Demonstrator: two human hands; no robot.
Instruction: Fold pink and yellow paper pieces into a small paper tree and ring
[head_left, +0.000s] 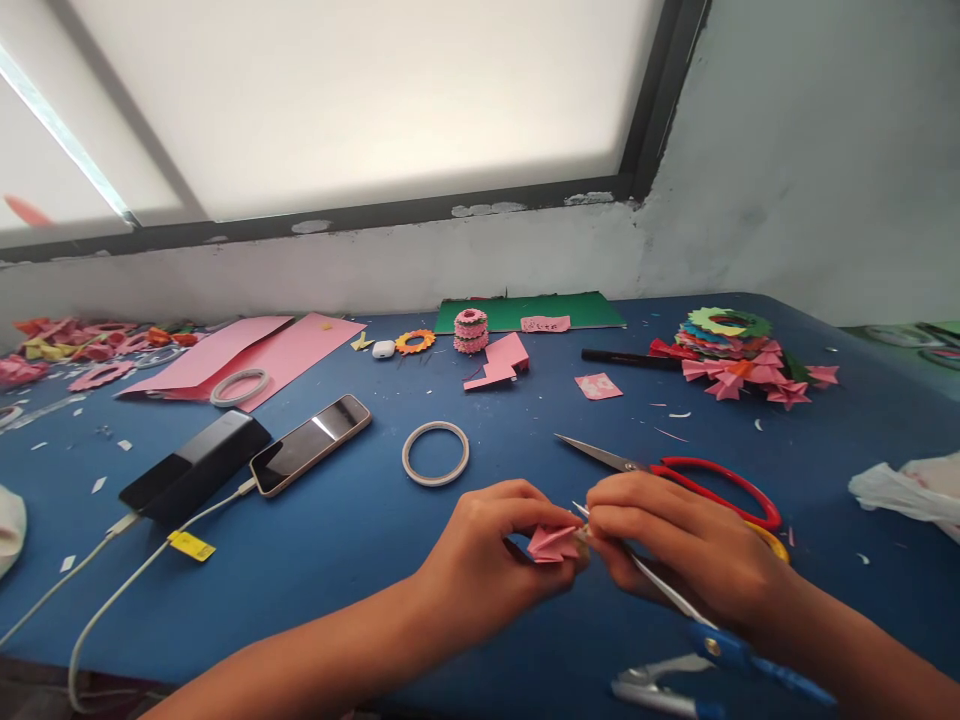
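Between its thumb and fingers my left hand pinches a small folded pink paper piece. My right hand is closed beside it, its fingertips meeting the right end of the piece. A slim metal tool with a blue part runs under my right hand, its pointed tip showing by the fingertips; the hand appears to hold it. Just behind my right hand lie scissors with red handles, blades pointing left. A silver and blue tool is at the front edge.
A tape ring, a phone and a black power bank with cables lie left. Farther back are pink sheets, a green board, a black pen and stacked paper rings. A plastic bag sits right.
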